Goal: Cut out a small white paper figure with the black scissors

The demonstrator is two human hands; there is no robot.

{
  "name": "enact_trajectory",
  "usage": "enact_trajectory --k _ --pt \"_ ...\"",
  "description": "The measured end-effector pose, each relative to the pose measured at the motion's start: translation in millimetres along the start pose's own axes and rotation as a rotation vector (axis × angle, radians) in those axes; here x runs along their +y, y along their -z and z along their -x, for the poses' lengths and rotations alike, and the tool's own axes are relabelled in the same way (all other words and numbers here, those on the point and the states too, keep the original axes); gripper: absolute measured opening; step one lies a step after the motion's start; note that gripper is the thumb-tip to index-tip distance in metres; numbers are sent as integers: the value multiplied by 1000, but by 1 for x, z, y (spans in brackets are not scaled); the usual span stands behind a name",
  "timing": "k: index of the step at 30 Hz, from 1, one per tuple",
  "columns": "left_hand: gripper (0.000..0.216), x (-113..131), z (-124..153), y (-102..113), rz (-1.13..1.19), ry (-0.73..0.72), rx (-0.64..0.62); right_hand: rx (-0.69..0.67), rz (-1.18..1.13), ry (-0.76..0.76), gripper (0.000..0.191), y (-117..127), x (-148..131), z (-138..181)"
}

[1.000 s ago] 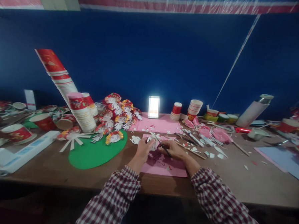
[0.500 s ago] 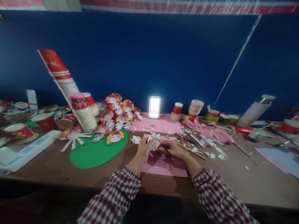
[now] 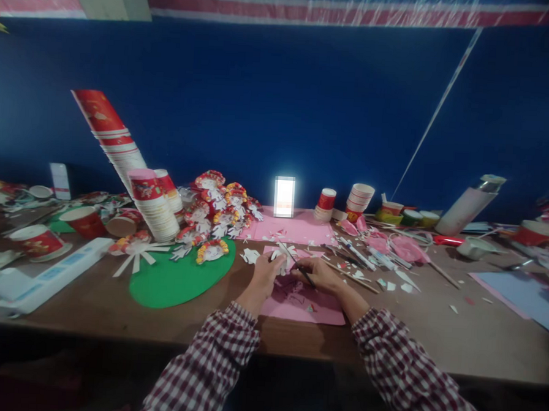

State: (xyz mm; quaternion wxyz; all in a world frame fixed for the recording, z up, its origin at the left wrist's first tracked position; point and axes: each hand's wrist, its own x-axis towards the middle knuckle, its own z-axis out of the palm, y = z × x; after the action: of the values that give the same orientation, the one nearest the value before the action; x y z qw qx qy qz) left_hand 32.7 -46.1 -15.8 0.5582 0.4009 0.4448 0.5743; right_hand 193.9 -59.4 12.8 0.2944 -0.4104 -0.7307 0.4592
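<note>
My left hand is closed on a small white cut paper piece, holding it over a pink paper sheet at the table's near edge. My right hand grips a thin dark tool, like a pen or small blade, whose tip points at the white piece. The two hands nearly touch above the sheet. Small red and white scraps lie on the pink sheet beneath them.
A green oval sheet lies to the left, with a heap of red-and-yellow paper figures and leaning cup stacks behind it. A lit phone stands at the back. Sticks, pens and scraps litter the right; a white bottle leans there.
</note>
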Motion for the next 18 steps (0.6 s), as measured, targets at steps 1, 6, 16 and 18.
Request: enact_trajectory --k 1,6,16,18 --pt "28 1 0 0 1 1 2 3 3 1 35 0 0 0" --pt "28 1 1 0 7 9 -1 6 13 10 35 0 2 -1" --pt "27 9 5 -1 5 33 -5 -4 -24 -7 40 -2 1 0" --pt "26 11 6 -3 3 40 -6 -11 -26 -3 41 -1 1 1"
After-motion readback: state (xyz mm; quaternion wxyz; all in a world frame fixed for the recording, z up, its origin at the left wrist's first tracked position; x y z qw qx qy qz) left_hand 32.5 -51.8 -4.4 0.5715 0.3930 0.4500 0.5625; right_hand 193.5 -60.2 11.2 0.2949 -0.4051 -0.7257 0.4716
